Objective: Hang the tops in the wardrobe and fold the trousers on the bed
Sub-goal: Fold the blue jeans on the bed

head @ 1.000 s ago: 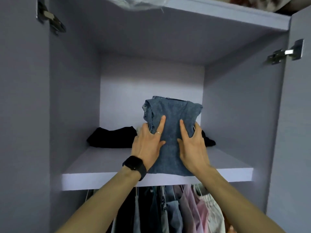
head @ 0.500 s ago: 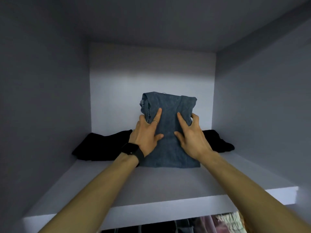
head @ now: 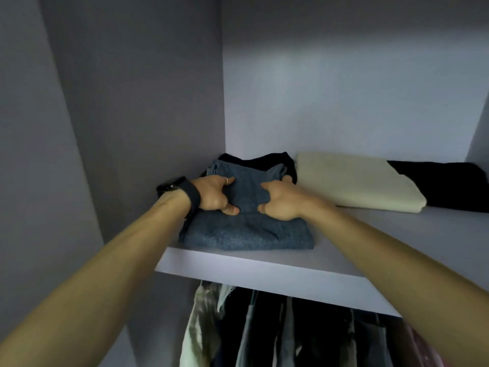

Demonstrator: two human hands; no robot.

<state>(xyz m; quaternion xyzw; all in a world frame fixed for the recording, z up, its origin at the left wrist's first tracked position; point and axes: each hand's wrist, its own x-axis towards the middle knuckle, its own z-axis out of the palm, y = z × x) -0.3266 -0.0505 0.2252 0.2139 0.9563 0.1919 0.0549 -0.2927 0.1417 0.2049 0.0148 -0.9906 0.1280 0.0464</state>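
Observation:
A folded pair of blue denim trousers (head: 246, 234) lies on the wardrobe shelf (head: 264, 268), near its left end and close to the front edge. Both my hands are on top of it, side by side. My left hand (head: 214, 196), with a black watch on the wrist, grips the denim between curled fingers and thumb. My right hand (head: 280, 201) grips the denim the same way just to the right. The far end of the trousers rests against a black garment (head: 264, 160) at the back of the shelf.
A folded cream cloth (head: 352, 184) lies on the shelf to the right of the trousers, with another black garment (head: 444, 186) beyond it. The wardrobe's left wall (head: 132, 128) stands close beside my left arm. Several clothes (head: 264, 332) hang below the shelf.
The trousers have gone from upright in the middle of the shelf to lying flat near its left end. My fingers, straight before, are now curled into the denim. The view has shifted.

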